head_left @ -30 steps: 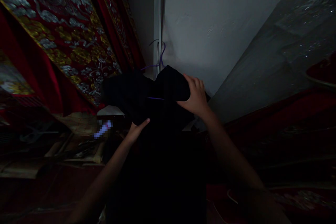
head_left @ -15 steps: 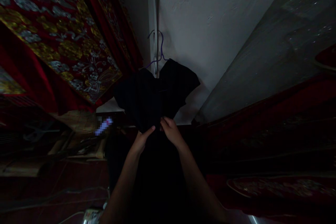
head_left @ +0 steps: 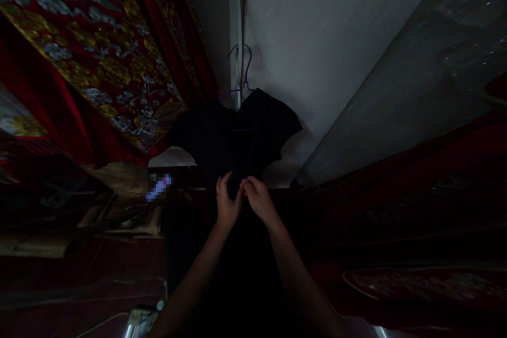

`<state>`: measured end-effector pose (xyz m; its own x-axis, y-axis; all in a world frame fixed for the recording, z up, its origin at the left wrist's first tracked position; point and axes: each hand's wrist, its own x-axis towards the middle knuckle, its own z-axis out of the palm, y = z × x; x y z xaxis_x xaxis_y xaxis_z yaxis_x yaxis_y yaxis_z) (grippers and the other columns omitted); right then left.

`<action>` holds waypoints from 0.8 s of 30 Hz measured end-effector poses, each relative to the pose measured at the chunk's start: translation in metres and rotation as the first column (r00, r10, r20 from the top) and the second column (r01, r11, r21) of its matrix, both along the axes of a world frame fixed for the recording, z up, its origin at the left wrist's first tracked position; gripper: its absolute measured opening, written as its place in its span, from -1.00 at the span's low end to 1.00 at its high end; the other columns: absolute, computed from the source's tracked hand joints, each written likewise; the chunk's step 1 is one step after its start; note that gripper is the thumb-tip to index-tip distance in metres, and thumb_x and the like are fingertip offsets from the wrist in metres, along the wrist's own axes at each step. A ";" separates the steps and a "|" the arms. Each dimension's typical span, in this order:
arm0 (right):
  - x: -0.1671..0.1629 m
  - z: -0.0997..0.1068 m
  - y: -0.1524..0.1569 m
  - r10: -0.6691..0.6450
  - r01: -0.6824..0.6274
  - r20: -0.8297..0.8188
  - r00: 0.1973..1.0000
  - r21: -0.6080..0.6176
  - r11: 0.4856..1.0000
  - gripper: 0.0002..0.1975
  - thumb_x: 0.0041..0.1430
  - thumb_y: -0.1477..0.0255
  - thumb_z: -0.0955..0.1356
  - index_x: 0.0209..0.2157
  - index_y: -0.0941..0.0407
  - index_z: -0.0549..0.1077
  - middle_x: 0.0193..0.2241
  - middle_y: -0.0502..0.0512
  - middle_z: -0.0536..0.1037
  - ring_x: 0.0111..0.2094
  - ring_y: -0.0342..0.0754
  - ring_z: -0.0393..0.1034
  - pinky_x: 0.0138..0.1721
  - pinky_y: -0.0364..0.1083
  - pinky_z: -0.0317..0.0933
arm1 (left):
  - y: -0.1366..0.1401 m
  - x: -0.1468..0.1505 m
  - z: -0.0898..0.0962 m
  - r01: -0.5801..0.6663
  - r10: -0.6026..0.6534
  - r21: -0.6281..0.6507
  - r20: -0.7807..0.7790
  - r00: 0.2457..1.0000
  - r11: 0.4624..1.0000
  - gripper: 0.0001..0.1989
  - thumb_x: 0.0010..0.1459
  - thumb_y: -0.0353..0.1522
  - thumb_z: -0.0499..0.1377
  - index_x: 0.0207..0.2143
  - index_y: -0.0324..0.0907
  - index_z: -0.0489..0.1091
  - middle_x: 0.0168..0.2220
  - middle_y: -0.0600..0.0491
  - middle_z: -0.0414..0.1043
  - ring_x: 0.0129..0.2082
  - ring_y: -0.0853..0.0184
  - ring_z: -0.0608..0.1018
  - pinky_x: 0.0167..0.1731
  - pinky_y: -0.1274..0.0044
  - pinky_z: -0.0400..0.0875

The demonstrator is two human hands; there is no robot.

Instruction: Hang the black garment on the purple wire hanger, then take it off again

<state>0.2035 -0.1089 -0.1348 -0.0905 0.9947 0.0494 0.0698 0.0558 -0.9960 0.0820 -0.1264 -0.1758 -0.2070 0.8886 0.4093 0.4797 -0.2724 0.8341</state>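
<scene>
A dark short-sleeved garment hangs from a thin purple wire hanger against the wall. My right hand has its fingers pinched together at the garment's front; the cloth in them is too dark to see clearly. Just left of it, my left hand is in front of the cloth with its thumb and fingers spread. The left thumb tip reaches the right fingertips, and whether it holds any cloth is hard to make out. The lower part of the garment merges into shadow.
Red cloth with gold and silver embroidery hangs at the upper left. Clear plastic sheeting slants down on the right above more red fabric. Bamboo pieces lie at the left, and a power strip with a cord is below.
My left hand has let go of the garment's left side and moved right and turned upward, its fingers now spread beside the right hand. The right hand stays at the front.
</scene>
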 end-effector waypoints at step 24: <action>-0.007 0.154 0.080 -0.027 0.056 -0.223 0.974 0.124 0.991 -0.77 0.27 0.38 0.33 -0.46 0.15 0.45 -0.70 -0.11 0.39 -0.67 -0.26 0.19 -0.61 -0.24 -0.03 | 0.084 -0.024 0.107 0.287 -0.256 0.124 -0.218 0.942 0.950 -0.73 0.26 -0.29 0.20 -0.02 -0.13 0.49 -0.15 -0.04 0.56 -0.17 0.24 0.58 -0.06 0.41 0.43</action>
